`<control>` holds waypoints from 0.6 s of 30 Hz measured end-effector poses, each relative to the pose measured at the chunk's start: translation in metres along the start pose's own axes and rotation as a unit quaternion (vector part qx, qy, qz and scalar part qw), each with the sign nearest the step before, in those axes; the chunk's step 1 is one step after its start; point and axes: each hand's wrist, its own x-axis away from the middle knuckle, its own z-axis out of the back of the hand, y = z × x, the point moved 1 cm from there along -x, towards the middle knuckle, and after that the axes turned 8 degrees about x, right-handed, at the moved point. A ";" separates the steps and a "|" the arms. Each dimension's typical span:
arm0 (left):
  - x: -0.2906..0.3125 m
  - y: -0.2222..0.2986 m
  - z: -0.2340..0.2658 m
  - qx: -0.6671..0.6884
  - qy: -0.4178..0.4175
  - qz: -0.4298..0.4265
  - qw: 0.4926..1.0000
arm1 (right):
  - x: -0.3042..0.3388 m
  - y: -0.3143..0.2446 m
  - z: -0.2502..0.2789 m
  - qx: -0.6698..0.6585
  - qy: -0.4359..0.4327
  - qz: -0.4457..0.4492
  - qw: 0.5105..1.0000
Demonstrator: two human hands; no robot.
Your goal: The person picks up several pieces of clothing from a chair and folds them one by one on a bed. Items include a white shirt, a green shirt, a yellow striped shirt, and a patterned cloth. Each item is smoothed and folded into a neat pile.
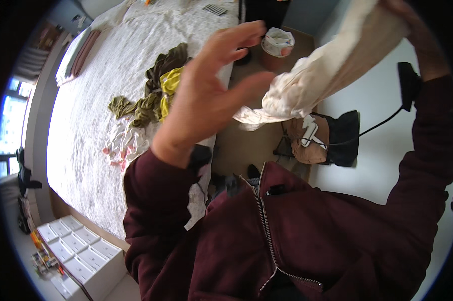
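My right hand [421,37], raised at the upper right, grips one end of a cream-coloured cloth [314,85], perhaps a garment. Its fingers are partly lost in the dark rim. The cloth stretches down and left in a bunched, twisted length, and its loose end hangs above the floor. My left hand [201,93] is held up over the bed's edge, slightly blurred, with thumb and fingers spread around nothing. Its thumb tip comes close to the cloth in the picture; I cannot tell whether they touch.
On the bed [86,150] lie olive clothes [146,108], a yellow garment [170,83] and a white-and-pink one [123,143]. A lined bin [278,42] stands beyond the cloth. A brown bag [311,145] sits by the wall. White drawers [81,246] are at the lower left.
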 end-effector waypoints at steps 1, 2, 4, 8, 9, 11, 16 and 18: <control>-0.010 -0.004 -0.024 0.016 -0.025 -0.012 0.999 | 0.007 0.001 -0.012 -0.003 -0.002 -0.016 1.000; -0.016 -0.010 -0.046 0.032 -0.049 -0.043 0.997 | 0.014 0.002 -0.022 -0.006 -0.001 -0.031 0.999; -0.014 -0.024 -0.086 0.108 -0.075 -0.012 0.991 | 0.028 0.006 -0.032 -0.013 0.012 -0.061 0.998; 0.023 -0.063 -0.096 0.050 -0.129 0.298 0.944 | 0.056 0.029 -0.019 -0.010 0.041 -0.057 0.997; 0.028 -0.068 -0.082 -0.038 -0.081 0.261 0.961 | 0.066 0.034 -0.010 0.014 0.032 -0.096 0.995; 0.026 -0.070 -0.044 -0.125 0.021 0.165 0.978 | 0.082 0.049 -0.008 0.055 0.016 -0.172 0.983; 0.007 -0.031 0.006 -0.354 0.103 -0.051 0.928 | 0.098 0.075 -0.041 0.059 -0.064 -0.288 0.954; -0.001 -0.016 0.003 -0.253 0.150 -0.035 0.955 | 0.097 0.083 -0.049 0.175 -0.090 -0.250 0.948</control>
